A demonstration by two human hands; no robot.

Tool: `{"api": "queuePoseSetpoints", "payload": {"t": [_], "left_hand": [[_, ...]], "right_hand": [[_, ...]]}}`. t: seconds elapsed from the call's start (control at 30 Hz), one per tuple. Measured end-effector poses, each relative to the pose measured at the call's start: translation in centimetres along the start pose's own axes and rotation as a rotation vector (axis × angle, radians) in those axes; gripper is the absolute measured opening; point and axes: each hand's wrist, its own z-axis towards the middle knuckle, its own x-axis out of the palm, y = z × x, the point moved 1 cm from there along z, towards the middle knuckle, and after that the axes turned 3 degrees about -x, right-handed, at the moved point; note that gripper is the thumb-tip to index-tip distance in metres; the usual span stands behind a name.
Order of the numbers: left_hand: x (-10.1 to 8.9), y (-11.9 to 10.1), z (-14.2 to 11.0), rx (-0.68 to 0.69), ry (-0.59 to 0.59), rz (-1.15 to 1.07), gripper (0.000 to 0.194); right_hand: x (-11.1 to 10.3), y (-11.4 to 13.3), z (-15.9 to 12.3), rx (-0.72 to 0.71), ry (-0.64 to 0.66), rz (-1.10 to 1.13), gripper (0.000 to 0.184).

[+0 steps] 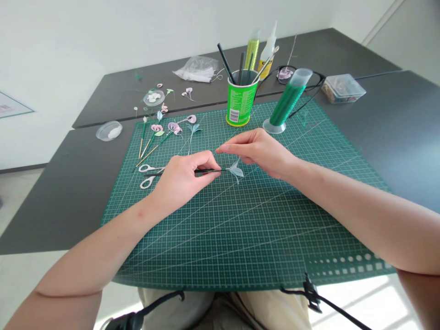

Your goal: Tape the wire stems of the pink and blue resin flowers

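Pinched in my left hand [187, 174] is a flower stem [206, 171], dark and thin, lying nearly level. Pale blue petals [236, 171] spread from its right end, just past my fingertips. My right hand [261, 149] is closed in a pinch slightly above and beyond the flower, its fingertips close to my left hand. Whatever it holds, perhaps something very fine, I cannot make out. White-handled scissors [147, 182] lie left of my left hand, their blades hidden by it. A tilted spool of green thread [288, 104] stands behind my right hand.
A green cutting mat [220, 238] covers the dark table's front. Several finished flowers [157, 128] lie at the left. Behind stand a green cup [241, 103] of tools and a glue bottle [268, 52]. Glasses [318, 75] and a clear box [343, 88] are at the back right.
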Motion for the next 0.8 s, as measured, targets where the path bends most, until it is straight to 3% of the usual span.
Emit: {"api": "queuePoseSetpoints", "payload": {"t": [0.2, 0.47, 0.8], "left_hand": [[-0.14, -0.43, -0.14, 0.04, -0.001, 0.076, 0.01], [-0.23, -0.71, -0.13, -0.049, -0.036, -0.035, 0.003], [-0.26, -0.84, -0.11, -0.035, -0.069, -0.018, 0.009]], "right_hand": [[-0.15, -0.04, 0.0, -0.001, 0.004, 0.017, 0.016], [-0.14, 0.3, -0.09, 0.016, 0.025, 0.04, 0.013], [-0.1, 0.44, -0.29, 0.079, 0.066, 0.089, 0.013]]}}
